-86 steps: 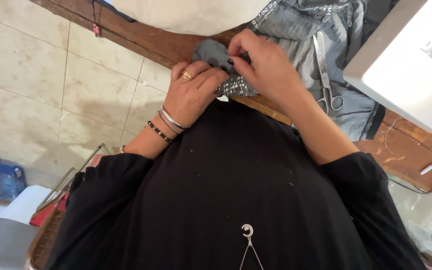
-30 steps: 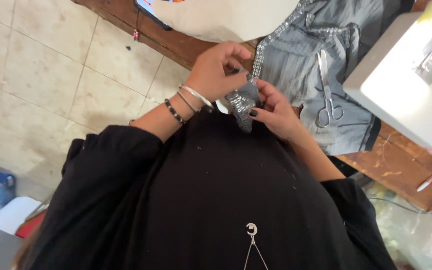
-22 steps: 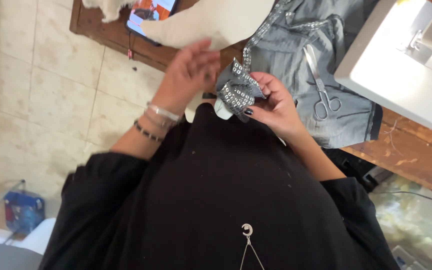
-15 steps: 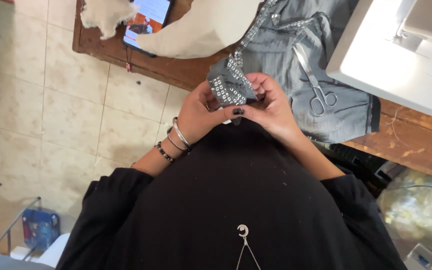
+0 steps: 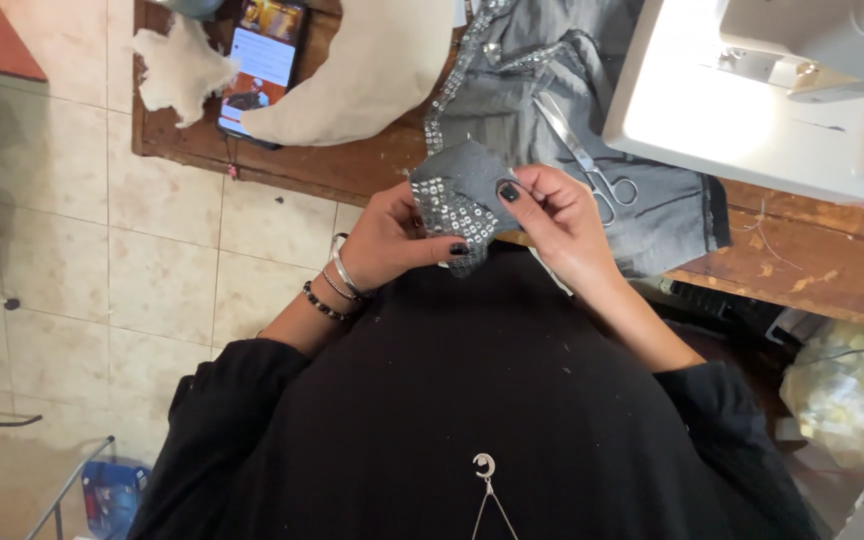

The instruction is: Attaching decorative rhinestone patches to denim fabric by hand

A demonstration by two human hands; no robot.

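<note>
Both hands held a studded grey patch.
The left hand and right hand pinched the patch tightly above the table, near scissors.

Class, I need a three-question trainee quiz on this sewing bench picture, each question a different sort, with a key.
1. True or false: the scissors lie on the grey garment.
2. What do both hands hold? A) phone B) studded patch C) thread
3. Fill in: the phone lies beside the ____ cloth.

Key: 1 true. 2 B: left hand and right hand pinch the studded patch. 3 cream.
</note>
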